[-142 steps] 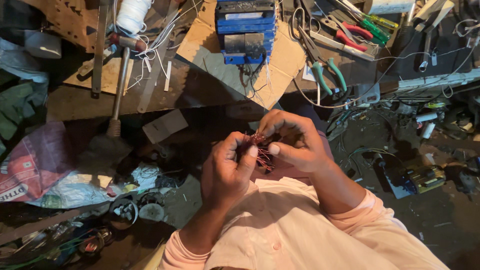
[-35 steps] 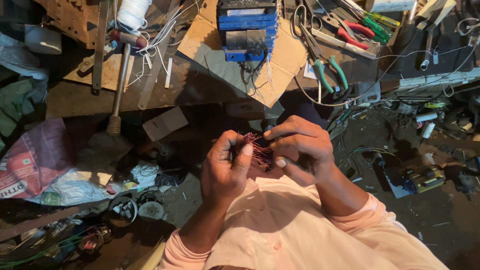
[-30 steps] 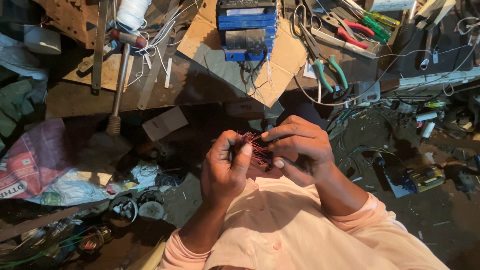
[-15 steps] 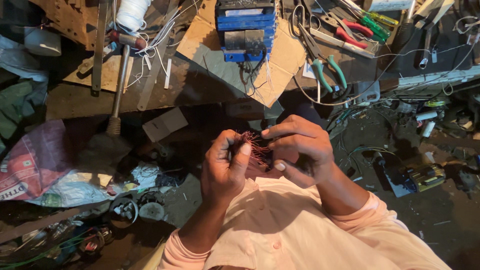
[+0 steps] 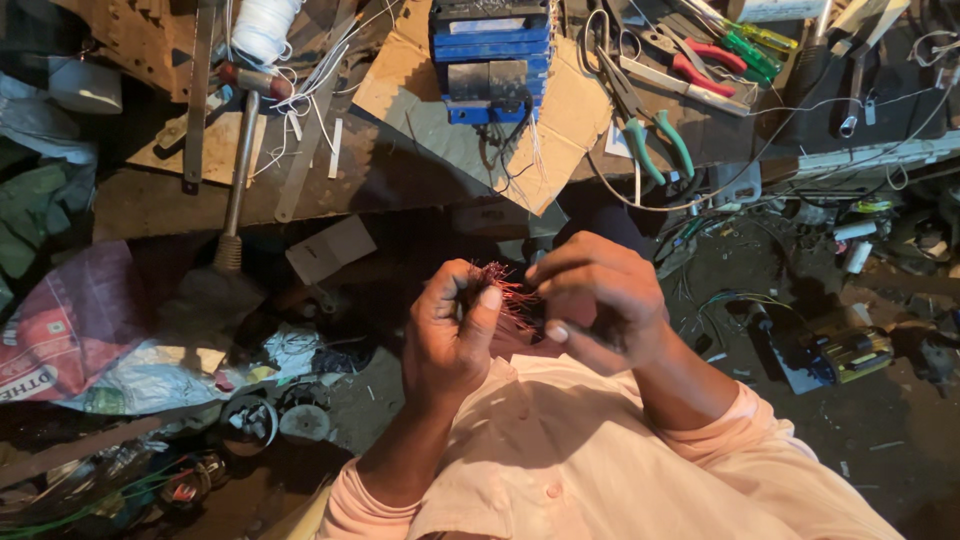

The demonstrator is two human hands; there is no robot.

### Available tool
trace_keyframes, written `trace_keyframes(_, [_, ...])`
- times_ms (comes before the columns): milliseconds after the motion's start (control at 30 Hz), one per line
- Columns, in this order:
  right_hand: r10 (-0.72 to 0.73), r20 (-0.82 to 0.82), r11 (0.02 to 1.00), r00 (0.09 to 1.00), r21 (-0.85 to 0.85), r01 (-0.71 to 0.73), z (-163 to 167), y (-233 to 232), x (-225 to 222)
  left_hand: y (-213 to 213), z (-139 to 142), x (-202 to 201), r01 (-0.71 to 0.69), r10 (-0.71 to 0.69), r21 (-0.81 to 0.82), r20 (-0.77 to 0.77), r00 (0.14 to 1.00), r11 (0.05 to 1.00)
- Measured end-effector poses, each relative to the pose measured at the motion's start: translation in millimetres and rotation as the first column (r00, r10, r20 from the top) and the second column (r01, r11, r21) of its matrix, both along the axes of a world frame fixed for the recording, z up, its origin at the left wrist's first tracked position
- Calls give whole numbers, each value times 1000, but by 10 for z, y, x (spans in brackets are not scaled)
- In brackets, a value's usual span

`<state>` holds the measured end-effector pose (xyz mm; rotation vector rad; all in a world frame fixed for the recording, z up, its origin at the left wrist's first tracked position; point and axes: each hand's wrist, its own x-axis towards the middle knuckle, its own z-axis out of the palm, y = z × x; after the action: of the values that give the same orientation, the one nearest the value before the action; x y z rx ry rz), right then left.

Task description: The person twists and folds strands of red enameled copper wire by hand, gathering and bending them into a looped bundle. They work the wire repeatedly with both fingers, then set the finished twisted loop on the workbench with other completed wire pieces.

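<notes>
Hammer on tabletop far left, untouched. My left hand clenched around bundle of thin reddish wire strands, held in front of chest. My right hand pinches strand ends. Risk, I judge: fine strands slip or snap if pinch twists hard. Pliers right, idle.

Pale pink long-sleeved shirt, small matching buttons down front; cuffs pushed up above wrists; bare hands, no gloves or rings.
</notes>
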<state>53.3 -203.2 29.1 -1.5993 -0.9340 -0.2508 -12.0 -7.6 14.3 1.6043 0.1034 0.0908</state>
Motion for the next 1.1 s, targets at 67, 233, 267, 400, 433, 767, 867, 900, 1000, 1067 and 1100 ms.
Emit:
trace_keyframes(67, [-39, -11, 999, 999, -37, 39, -7, 5, -19, 2, 19, -1, -3, 1, 76, 22, 1000, 997])
trace_keyframes(233, [-19, -113, 997, 993, -78, 10, -58, 58, -33, 2, 58, 8, 10, -13, 68, 36, 999, 998])
trace_keyframes(267, [-12, -103, 997, 995, -75, 4, -67, 64, -30, 3, 60, 10, 21, -22, 9, 35, 999, 1000])
trace_keyframes(400, [9, -99, 998, 995, -66, -15, -85, 58, -26, 0, 59, 5, 15, -15, 20, 20, 1000, 1000])
trace_keyframes(433, [19, -143, 998, 990, -54, -26, -87, 55, -24, 5, 58, 7, 15, -16, 40, 29, 999, 999])
trace_keyframes(767, [170, -525, 972, 834, 228, -55, -123, 91, -53, -35, 114, 19, 65, -66, 44, 11, 998, 997])
trace_keyframes(867, [148, -504, 976, 851, 213, -44, -135, 113, -54, -23, 176, 33, 43, -58, 224, 62, 996, 974])
trace_keyframes(900, [134, -493, 980, 860, 196, -40, -136, 114, -58, -26, 200, 31, 30, -57, 300, 83, 995, 953])
trace_keyframes(1000, [153, -634, 978, 758, 205, -26, -152, 155, -71, -52, 257, 17, 0, -48, 346, 130, 990, 938])
trace_keyframes(1067, [142, -565, 979, 813, 203, -31, -167, 161, -59, -59, 274, 23, 10, -57, 325, 133, 989, 946])
trace_keyframes(1100, [138, -531, 979, 836, 201, -34, -178, 163, -55, -60, 278, 21, 15, -60, 314, 133, 989, 949])
